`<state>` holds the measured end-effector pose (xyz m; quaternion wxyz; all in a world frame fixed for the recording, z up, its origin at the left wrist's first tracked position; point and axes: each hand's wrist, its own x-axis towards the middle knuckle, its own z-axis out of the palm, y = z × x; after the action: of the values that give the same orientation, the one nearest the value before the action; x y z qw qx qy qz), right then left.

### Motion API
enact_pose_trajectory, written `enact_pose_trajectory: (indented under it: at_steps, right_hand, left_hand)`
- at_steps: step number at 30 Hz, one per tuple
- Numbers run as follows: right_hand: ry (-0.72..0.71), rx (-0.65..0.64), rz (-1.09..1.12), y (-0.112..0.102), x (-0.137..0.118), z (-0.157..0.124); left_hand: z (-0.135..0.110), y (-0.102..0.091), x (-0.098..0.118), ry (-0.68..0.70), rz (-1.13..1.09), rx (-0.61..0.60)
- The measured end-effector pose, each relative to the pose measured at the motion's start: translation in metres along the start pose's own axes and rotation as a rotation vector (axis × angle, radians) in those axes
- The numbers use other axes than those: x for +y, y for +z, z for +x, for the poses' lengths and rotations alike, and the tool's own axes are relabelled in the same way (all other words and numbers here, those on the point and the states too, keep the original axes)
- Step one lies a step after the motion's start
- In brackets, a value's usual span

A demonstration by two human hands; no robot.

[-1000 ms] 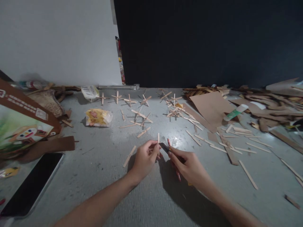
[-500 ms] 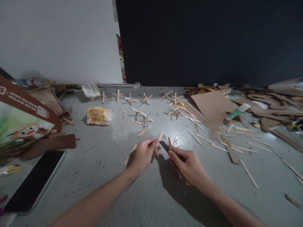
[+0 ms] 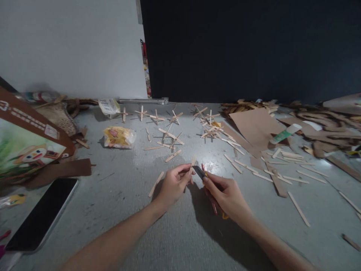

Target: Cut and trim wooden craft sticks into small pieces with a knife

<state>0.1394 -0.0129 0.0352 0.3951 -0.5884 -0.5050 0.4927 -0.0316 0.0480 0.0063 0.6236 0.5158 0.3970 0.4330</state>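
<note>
My left hand [image 3: 177, 183] is closed, pinching a wooden craft stick [image 3: 193, 161] that points up and away from me. In my right hand [image 3: 224, 192] is a utility knife [image 3: 199, 172], its dark blade reaching left to the stick just above my left fingertips. Whether the edge is cutting into the wood is too small to tell. A thin red pen-like object [image 3: 214, 208] shows beneath my right hand, beside a small yellow loop [image 3: 225, 216]; the hand partly hides both. Another craft stick [image 3: 156, 184] lies just left of my left hand.
Crossed craft sticks [image 3: 172, 140] stand beyond my hands, with loose sticks [image 3: 287, 155] scattered right. Around them are cardboard [image 3: 254, 126], a glue stick [image 3: 287, 134], a yellow snack packet [image 3: 118, 137], a phone [image 3: 42, 214] and a printed carton [image 3: 31, 139]. Black [image 3: 248, 49] and white [image 3: 70, 49] panels stand behind.
The craft stick and knife have shifted slightly to the right, and the stick's tip sits a little higher. Both hands keep their grip. The whole view has shifted slightly.
</note>
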Motion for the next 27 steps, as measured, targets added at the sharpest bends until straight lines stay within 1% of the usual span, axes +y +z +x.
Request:
enact_pose_trajectory:
  at_steps: [5,9,14,17,20,22,24,27]
  right_hand:
    - [-0.026,-0.014,-0.022,-0.002,0.002,0.002]
    - [0.004,-0.064,0.011,-0.003,0.004,0.004]
    - [0.002,-0.075,0.048,-0.004,0.004,0.003]
    - [-0.044,0.007,0.007,-0.006,0.003,0.002]
    - [-0.126,0.163,-0.084,-0.008,0.001,0.004]
    - [-0.158,0.250,-0.102,-0.008,0.001,0.006]
    - [-0.163,0.276,-0.091,-0.007,0.001,0.008]
    - [-0.118,0.223,-0.065,-0.004,0.002,0.011]
  left_hand:
    - [0.000,-0.001,-0.002,0.011,0.023,-0.012]
    - [0.002,-0.002,-0.005,0.024,0.031,-0.017]
    - [0.002,-0.002,-0.005,0.023,0.002,0.005]
    - [0.001,-0.001,-0.004,0.036,0.023,-0.004]
    - [0.000,0.000,-0.004,0.060,0.082,-0.017]
    - [-0.002,0.002,-0.004,0.079,0.125,-0.036]
    - [-0.004,0.002,-0.003,0.116,0.175,-0.071]
    - [-0.007,0.002,-0.001,0.179,0.270,-0.165]
